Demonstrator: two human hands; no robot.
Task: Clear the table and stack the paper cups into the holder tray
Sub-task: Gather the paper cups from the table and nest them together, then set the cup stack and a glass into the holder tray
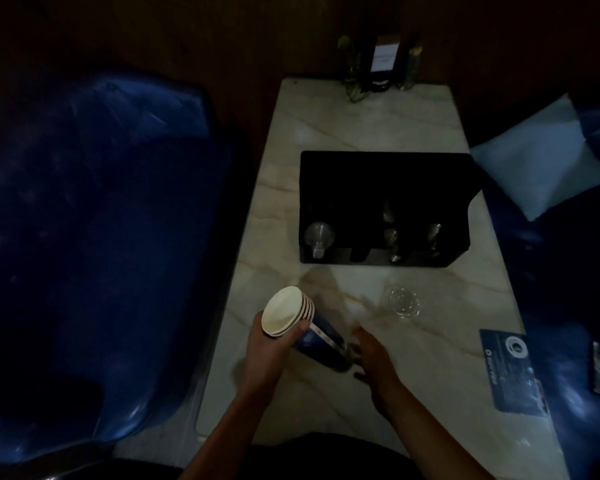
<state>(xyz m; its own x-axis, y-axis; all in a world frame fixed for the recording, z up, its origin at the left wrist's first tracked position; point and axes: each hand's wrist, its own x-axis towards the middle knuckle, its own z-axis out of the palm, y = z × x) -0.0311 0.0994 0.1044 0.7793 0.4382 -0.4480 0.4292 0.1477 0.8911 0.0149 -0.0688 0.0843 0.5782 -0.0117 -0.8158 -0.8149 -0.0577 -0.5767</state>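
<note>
A nested stack of dark blue paper cups (302, 323) with cream insides lies tilted over the near left part of the marble table (343, 126). My left hand (269, 344) is shut on the stack near its rims. At the stack's base end my right hand (371, 355) rests, fingers blurred; whether it grips the stack I cannot tell. The black holder tray (385, 178) stands at mid-table, with clear cups (318, 233) in its left front slot and dim items in the right slots.
A clear plastic cup (403, 301) sits on the table right of my hands. A dark blue card (510, 368) lies at the near right edge. Bottles and a sign (381, 64) stand at the far end. Blue seats (101, 220) flank the table; a pale cushion (541, 157) lies right.
</note>
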